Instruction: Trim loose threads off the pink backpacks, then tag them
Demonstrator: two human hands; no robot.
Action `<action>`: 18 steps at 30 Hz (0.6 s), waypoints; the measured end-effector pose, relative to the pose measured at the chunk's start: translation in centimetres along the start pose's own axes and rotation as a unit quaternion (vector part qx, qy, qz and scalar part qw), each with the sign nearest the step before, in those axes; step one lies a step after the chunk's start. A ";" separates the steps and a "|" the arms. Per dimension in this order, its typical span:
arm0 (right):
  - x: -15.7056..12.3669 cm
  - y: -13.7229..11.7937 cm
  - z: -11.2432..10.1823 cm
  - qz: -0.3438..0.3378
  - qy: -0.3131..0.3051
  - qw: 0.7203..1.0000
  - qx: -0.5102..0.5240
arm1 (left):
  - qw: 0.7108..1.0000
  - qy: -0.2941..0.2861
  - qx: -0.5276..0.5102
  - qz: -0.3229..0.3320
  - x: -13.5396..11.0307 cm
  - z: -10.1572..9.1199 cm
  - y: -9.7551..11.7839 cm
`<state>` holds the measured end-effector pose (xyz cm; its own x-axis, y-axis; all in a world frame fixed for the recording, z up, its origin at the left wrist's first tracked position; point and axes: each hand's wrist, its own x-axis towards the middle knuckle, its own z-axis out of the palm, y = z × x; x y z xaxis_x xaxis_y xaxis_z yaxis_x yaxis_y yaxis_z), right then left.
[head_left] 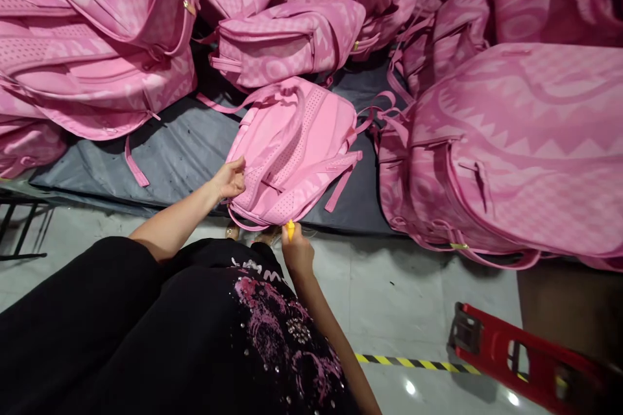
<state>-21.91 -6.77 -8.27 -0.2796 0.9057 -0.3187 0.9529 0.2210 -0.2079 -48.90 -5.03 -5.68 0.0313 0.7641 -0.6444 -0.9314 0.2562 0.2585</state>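
Note:
A pink backpack [331, 113] lies on a dark-covered table in front of me, its back panel and perforated shoulder straps facing up. My left hand [230, 179] is at the backpack's left edge, with the fingers curled in and gripping its side. Below the bag's near edge, my right hand [298, 251] is closed around a small yellow tool [291, 229]. Only the yellow end shows above the fist, close to the bag's bottom; the rest is hidden, so its kind is unclear.
Pink patterned backpacks crowd the table: a stack [97, 78] at left, a smaller bag [287, 42] behind, and a large one [516, 155] at right. The dark table cover [117, 168] ends near my body. A red metal frame [525, 350] stands on the floor by yellow-black tape [413, 363].

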 end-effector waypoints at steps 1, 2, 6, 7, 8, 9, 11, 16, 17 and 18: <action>0.0 0.3 0.0 0.026 0.011 1.000 -0.008 | 1.000 -0.010 -0.005 0.000 0.1 -0.2 0.0; -0.1 0.7 -0.1 0.055 0.020 0.998 -0.015 | 1.000 -0.026 -0.009 -0.003 0.1 -0.5 0.0; -0.8 1.7 -0.5 0.110 0.029 0.993 -0.011 | 0.996 -0.093 -0.006 0.002 0.1 -0.9 -0.5; -0.9 1.7 -0.6 0.109 0.023 0.994 -0.006 | 0.995 -0.102 -0.005 0.011 0.1 -0.9 -0.7; -0.9 1.5 -0.7 0.109 0.013 0.994 -0.002 | 0.994 -0.106 -0.007 0.020 0.1 -0.9 -0.8; -0.9 1.4 -0.7 0.111 0.002 0.994 0.000 | 0.994 -0.106 -0.011 0.027 0.1 -0.8 -1.0; -0.9 1.4 -1.0 0.119 -0.013 0.993 0.002 | 0.994 -0.103 -0.022 0.030 0.2 -0.7 -1.2; -1.9 2.3 -2.1 0.107 -0.019 0.994 0.025 | 0.994 -0.105 -0.013 0.000 0.6 -0.5 -1.5; -2.1 2.6 -2.3 0.106 -0.022 0.994 0.030 | 0.994 -0.104 -0.012 -0.003 0.7 -0.4 -1.5; -2.4 2.7 -2.4 0.109 -0.023 0.993 0.032 | 0.995 -0.103 -0.013 -0.006 0.8 -0.4 -1.6</action>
<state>-18.35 -7.45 -5.90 -0.0730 0.9118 -0.4042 0.9822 -0.0045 -0.1877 -47.55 -5.03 -6.92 0.1138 0.8668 -0.4855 -0.9393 0.2531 0.2316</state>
